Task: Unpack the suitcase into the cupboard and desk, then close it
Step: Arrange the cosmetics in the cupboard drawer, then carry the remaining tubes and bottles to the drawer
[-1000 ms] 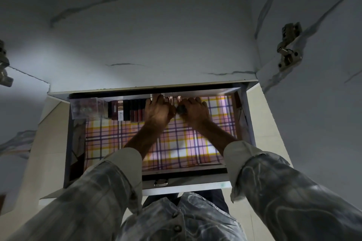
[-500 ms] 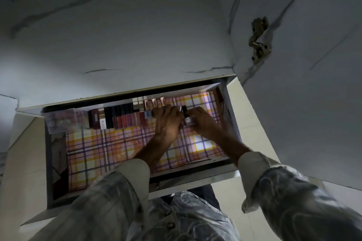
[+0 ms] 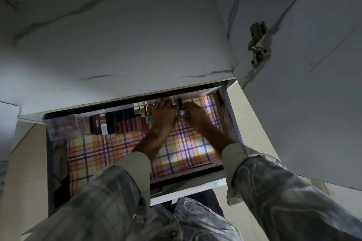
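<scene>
While view swung left | right hand [image 3: 193, 112] still grips small bottle [image 3: 183, 113] | left hand [image 3: 163, 112] grip unclear

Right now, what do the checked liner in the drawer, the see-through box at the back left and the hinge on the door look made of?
The pink, yellow and purple checked drawer liner looks like printed paper or thin vinyl: flat, faintly glossy. The clear box at the back left seems hard transparent plastic, its contents showing through. The door hinge looks like plated metal, with a dull silvery sheen.

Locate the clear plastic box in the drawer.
Head view: the clear plastic box sits in the open drawer's far-left corner, left of the row of dark lipstick tubes.
</scene>
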